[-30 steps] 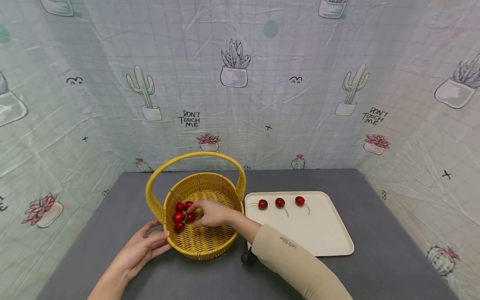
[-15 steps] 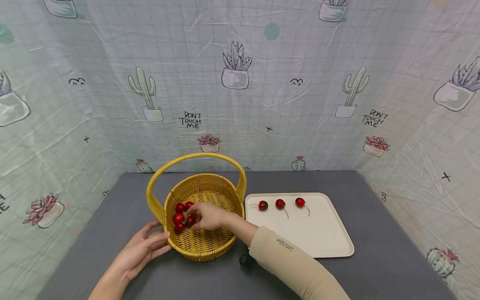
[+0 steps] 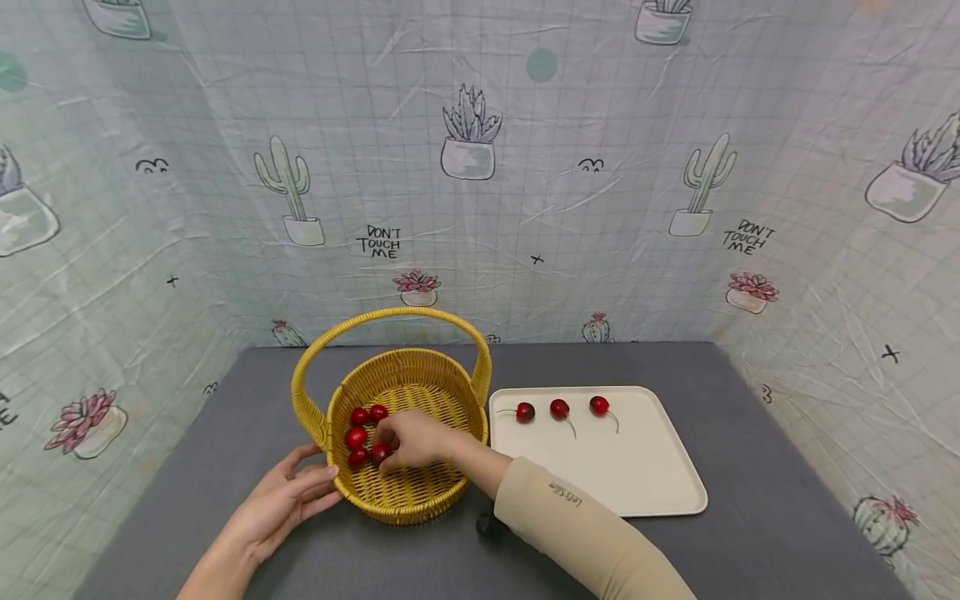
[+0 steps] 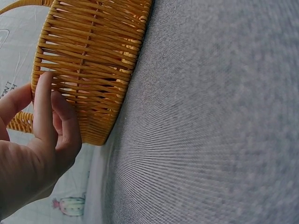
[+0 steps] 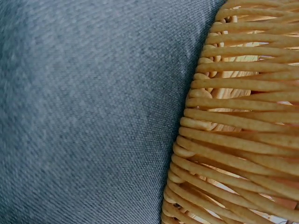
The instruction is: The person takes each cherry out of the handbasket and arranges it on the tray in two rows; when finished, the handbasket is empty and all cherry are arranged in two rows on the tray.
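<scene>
A yellow wicker basket with a tall arched handle stands on the grey table, several red cherries gathered at its left side. My right hand reaches into it and pinches one cherry between thumb and fingers. In the right wrist view only the basket's woven wall and the tabletop appear; the hand is hidden. At the basket's left, my left hand holds the rim near the handle's base. The left wrist view shows the left hand's fingers against the outer weave.
To the right of the basket lies a cream tray with three stemmed cherries in a row along its far side. A small black object shows beneath the right sleeve. A printed cloth hangs behind the table.
The right hand's fingers have closed round the nearest cherry, which has shifted slightly toward the basket's near side. The left hand stays at the rim.
</scene>
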`<act>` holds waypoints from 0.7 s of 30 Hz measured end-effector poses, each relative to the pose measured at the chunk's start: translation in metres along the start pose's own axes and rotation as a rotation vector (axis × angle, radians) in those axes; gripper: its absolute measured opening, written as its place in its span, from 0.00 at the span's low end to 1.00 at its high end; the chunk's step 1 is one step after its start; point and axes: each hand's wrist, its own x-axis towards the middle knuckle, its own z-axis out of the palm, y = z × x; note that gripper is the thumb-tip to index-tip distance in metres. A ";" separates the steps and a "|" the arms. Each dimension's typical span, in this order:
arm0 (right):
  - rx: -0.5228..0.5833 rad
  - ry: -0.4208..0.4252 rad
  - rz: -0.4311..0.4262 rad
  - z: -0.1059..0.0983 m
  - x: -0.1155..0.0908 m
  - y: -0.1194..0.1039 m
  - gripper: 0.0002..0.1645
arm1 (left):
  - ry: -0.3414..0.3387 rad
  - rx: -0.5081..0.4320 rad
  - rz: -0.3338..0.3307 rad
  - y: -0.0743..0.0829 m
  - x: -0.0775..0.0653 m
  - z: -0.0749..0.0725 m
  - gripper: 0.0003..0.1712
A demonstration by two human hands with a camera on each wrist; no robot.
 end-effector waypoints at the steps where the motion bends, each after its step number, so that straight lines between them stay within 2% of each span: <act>1: -0.001 -0.002 0.004 0.000 0.000 -0.001 0.17 | 0.001 -0.001 -0.001 0.000 0.000 0.000 0.46; 11: 0.076 0.019 0.019 -0.002 -0.003 0.002 0.12 | 0.010 -0.003 -0.004 0.000 0.000 0.000 0.47; 21: 0.182 0.044 0.028 -0.011 -0.013 0.012 0.16 | 0.007 -0.021 -0.004 -0.001 0.000 -0.001 0.48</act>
